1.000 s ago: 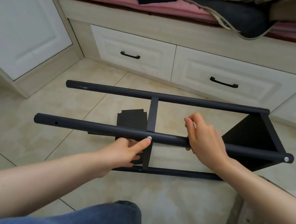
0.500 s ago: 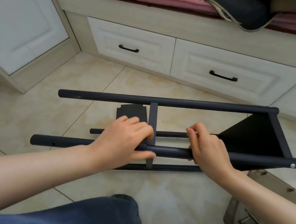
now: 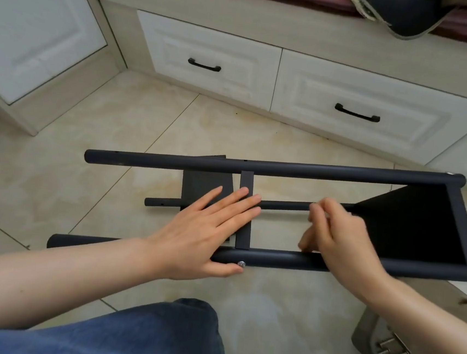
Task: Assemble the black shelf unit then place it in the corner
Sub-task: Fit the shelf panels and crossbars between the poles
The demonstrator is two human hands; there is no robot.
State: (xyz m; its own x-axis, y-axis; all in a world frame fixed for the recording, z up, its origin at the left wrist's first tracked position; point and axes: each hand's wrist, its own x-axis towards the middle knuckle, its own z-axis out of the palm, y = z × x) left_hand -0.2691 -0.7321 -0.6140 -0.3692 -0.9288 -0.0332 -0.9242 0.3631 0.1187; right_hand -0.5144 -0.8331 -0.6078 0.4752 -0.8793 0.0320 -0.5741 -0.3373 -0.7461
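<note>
A: Black metal everywhere. Where is the shelf frame (image 3: pixel 463 224)?

B: Lying on its side on the tile floor (image 3: pixel 285 310), poles running left to right. Beyond the frame stand white drawers (image 3: pixel 210 46); on its near side is a knee in jeans (image 3: pixel 154 337).

A: How much is built?

B: A triangular shelf (image 3: pixel 410 222) is fixed at the frame's right end. Midway along, a flat strip (image 3: pixel 243 235) spans from the far pole (image 3: pixel 341 171) to the near pole (image 3: pixel 281 259), with a second panel (image 3: pixel 203 185) just left of it, so I judge the middle shelf is the step in hand.

A: And the hands?

B: The left hand (image 3: pixel 207 231) lies flat on that strip, fingers straight, thumb under the near pole beside a silver screw (image 3: pixel 242 263). The right hand (image 3: pixel 337 238), further right on the frame, is blurred; its fingers look bent, but whether they grip anything I cannot tell.

A: Next?

B: Probably a bolt for the strip's far end. That calls for one hand pinning the strip while the other reaches the tray (image 3: pixel 365 332) of bolts (image 3: pixel 390 353) off the frame's near right corner.
</note>
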